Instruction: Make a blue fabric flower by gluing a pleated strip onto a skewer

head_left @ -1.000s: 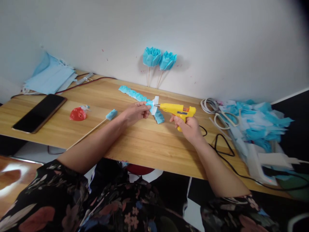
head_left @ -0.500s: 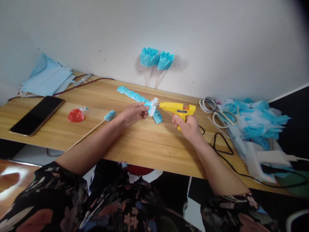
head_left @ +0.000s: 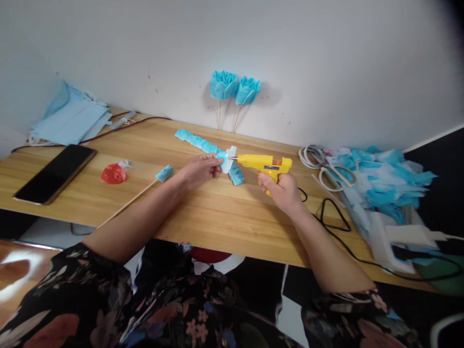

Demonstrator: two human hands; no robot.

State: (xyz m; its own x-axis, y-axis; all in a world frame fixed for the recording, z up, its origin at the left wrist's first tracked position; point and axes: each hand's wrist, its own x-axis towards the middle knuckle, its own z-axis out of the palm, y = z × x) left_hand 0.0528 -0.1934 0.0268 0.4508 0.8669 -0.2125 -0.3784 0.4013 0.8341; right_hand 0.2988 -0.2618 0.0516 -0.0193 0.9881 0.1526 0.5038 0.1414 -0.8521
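Note:
Between its fingertips my left hand pinches a small blue and white fabric piece. My right hand is wrapped round the handle of a yellow glue gun, whose metal nozzle points left and meets the piece's right side. Behind and under the piece lies a gathered blue strip on the wooden table. A thin stick with a blue rolled tip rests beside my left forearm.
Two blue fabric flowers on sticks lean on the wall. A phone, a red piece and face masks lie left. Scissors, blue scraps, a power strip and black cable are right.
The glue gun and my right hand have shifted very slightly left. My left hand keeps its pinch on the fabric piece.

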